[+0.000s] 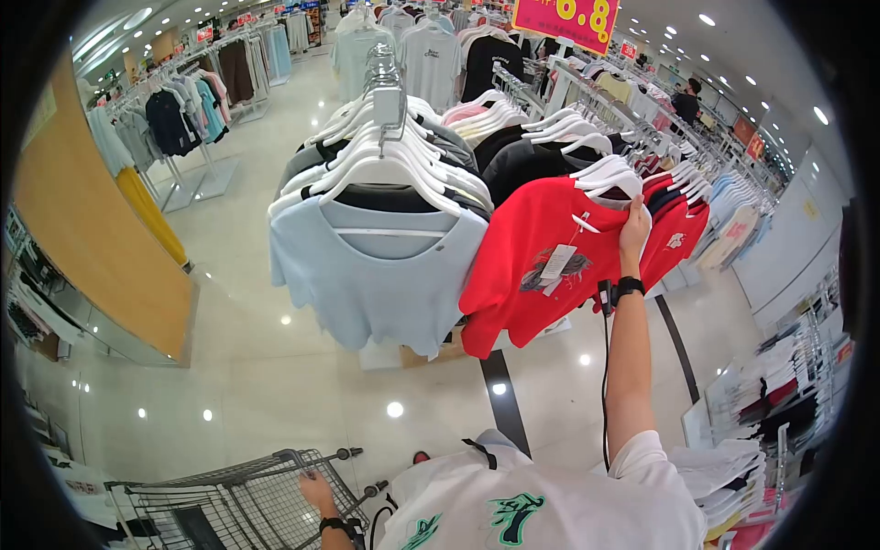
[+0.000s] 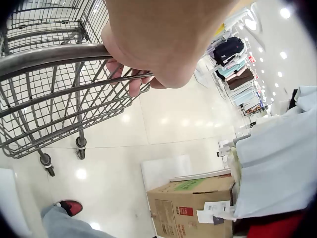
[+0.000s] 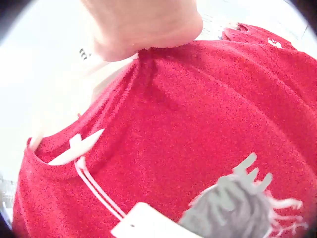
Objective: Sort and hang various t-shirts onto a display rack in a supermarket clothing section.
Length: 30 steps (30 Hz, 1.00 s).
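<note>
A red T-shirt (image 1: 541, 252) with a grey print hangs on a white hanger at the front of the rack, turned toward me. My right hand (image 1: 634, 231) grips its shoulder at the hanger's end; in the right wrist view the fingertips are hidden behind the cloth. A white price tag (image 3: 148, 224) dangles from the neckline on a looped string. Low on the left, my left hand (image 1: 318, 493) holds the rim of a grey wire shopping cart (image 2: 54, 94), with fingers curled over the bar. Beside the red shirt hangs a light blue T-shirt (image 1: 380, 261).
More red shirts (image 1: 678, 234) and dark ones hang behind on the rack. A cardboard box (image 2: 190, 206) sits on the low white base under the clothes. A wooden partition (image 1: 101, 211) stands at left, and another clothes rack (image 1: 779, 458) at lower right. A red price sign (image 1: 566, 20) rises above.
</note>
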Each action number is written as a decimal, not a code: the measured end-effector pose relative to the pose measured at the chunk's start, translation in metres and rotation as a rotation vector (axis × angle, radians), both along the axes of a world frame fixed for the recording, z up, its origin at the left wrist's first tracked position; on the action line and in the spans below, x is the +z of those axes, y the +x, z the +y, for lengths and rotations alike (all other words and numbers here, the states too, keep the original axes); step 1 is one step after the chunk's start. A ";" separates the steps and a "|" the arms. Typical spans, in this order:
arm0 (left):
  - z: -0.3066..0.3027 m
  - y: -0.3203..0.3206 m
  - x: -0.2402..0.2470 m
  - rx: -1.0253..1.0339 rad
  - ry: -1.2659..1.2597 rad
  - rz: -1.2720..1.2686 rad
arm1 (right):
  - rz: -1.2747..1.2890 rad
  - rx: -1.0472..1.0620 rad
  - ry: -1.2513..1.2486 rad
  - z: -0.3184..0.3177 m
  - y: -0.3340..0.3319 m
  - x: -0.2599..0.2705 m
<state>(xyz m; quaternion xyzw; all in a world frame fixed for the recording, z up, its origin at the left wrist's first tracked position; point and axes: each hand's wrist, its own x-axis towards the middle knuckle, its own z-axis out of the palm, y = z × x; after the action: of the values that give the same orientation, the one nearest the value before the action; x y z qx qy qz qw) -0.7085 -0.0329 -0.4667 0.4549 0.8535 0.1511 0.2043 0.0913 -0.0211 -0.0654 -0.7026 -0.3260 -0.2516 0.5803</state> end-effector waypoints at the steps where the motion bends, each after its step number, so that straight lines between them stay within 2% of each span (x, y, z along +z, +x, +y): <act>1: 0.000 -0.003 -0.001 0.006 0.015 -0.012 | -0.005 0.003 -0.005 -0.001 0.000 -0.004; 3: 0.000 0.000 0.003 0.030 0.005 -0.030 | 0.013 -0.514 0.018 0.007 -0.027 0.006; 4: 0.000 0.000 0.001 0.045 0.009 -0.041 | 0.048 -0.714 -0.077 0.004 -0.052 0.014; 5: 0.000 -0.001 0.000 0.032 0.018 -0.036 | -0.028 -0.789 -0.028 0.006 -0.059 0.009; 6: 0.000 -0.001 0.000 0.023 0.031 -0.029 | -0.080 -0.730 -0.002 0.007 -0.081 0.008; 7: 0.001 -0.001 -0.004 0.046 0.047 -0.035 | -0.279 -0.674 0.060 0.015 -0.106 0.007; 8: 0.002 -0.003 -0.014 0.052 0.031 0.001 | -0.361 -0.456 0.114 0.024 -0.149 0.020; 9: 0.004 -0.004 -0.025 0.055 0.014 0.040 | -0.339 -0.209 0.162 0.040 -0.184 0.022; 10: 0.008 -0.005 -0.031 0.053 -0.008 0.081 | -0.294 -0.059 0.144 0.060 -0.217 0.020; 11: 0.006 -0.007 -0.030 0.008 0.006 0.055 | -0.293 0.169 0.053 0.073 -0.250 0.025; 12: 0.006 -0.004 -0.031 0.011 0.003 0.066 | -0.328 0.254 -0.039 0.085 -0.279 0.032; 13: 0.010 0.006 -0.015 0.026 -0.056 0.037 | -0.248 0.378 -0.067 0.100 -0.296 0.028; 14: 0.009 0.008 -0.007 0.041 -0.115 0.009 | -0.301 0.387 -0.097 0.115 -0.312 0.028; 15: 0.008 0.004 -0.020 0.039 -0.065 -0.043 | -0.348 0.434 -0.110 0.128 -0.322 0.034; 18: 0.004 0.014 -0.013 -0.027 -0.016 -0.009 | -0.367 0.416 -0.135 0.172 -0.334 0.041; 20: 0.002 0.018 -0.019 -0.054 -0.029 0.068 | -0.378 0.332 -0.192 0.197 -0.329 0.027; 22: -0.001 0.025 -0.016 -0.007 -0.022 -0.069 | -0.429 0.306 -0.107 0.209 -0.320 0.017; 23: -0.001 0.025 -0.024 0.007 -0.018 -0.072 | -0.428 0.315 -0.085 0.211 -0.318 0.015; 26: -0.005 0.044 -0.003 0.002 0.023 -0.102 | -0.385 0.312 -0.109 0.221 -0.314 0.007; 30: -0.009 0.057 -0.012 -0.033 0.048 -0.119 | -0.409 0.320 -0.083 0.225 -0.310 0.002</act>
<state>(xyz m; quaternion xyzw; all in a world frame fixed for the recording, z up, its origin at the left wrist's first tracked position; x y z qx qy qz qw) -0.6519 -0.0420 -0.4790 0.4636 0.8285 0.1948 0.2463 -0.2183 0.2035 -0.0639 -0.5997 -0.5535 -0.2800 0.5056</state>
